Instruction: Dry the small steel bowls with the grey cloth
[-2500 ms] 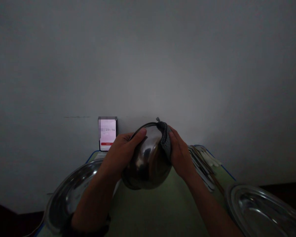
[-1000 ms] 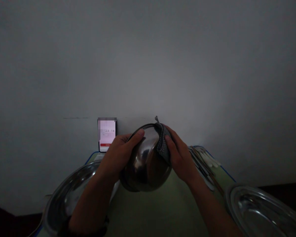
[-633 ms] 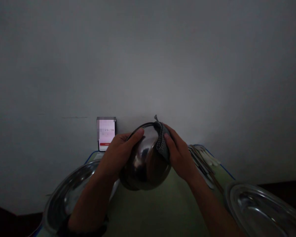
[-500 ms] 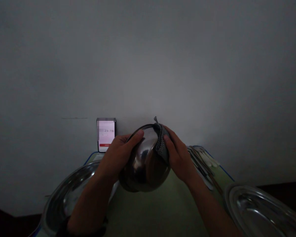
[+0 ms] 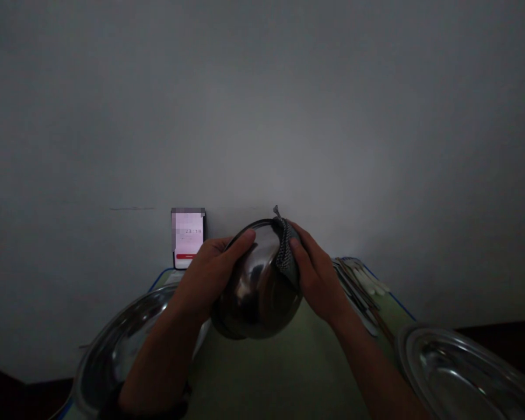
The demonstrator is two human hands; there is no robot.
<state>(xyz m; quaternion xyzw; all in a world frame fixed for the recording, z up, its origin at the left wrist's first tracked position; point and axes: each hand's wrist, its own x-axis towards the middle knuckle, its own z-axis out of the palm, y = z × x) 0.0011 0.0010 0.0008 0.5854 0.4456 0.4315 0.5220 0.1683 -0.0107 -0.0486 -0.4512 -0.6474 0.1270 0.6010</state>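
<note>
A shiny steel bowl [image 5: 258,291] is held up over the green table, tilted with its rounded outside toward me. My left hand [image 5: 216,265] grips its left rim, thumb on the outside and the other fingers hidden behind. A grey woven cloth [image 5: 286,254] is pressed over the bowl's right rim by my right hand [image 5: 315,268], which is closed around it. One corner of the cloth sticks up above the rim. The bowl's inside is turned away from view.
A large steel basin [image 5: 98,356] stands at the left, and an oval steel tray [image 5: 459,367] at the right. Several knives and utensils [image 5: 359,291] lie at the table's right side. A phone [image 5: 188,239] leans upright against the grey wall behind the green table [image 5: 262,379].
The hands, bowl and cloth hold nearly the same pose. On the phone screen the timer digits have advanced.
</note>
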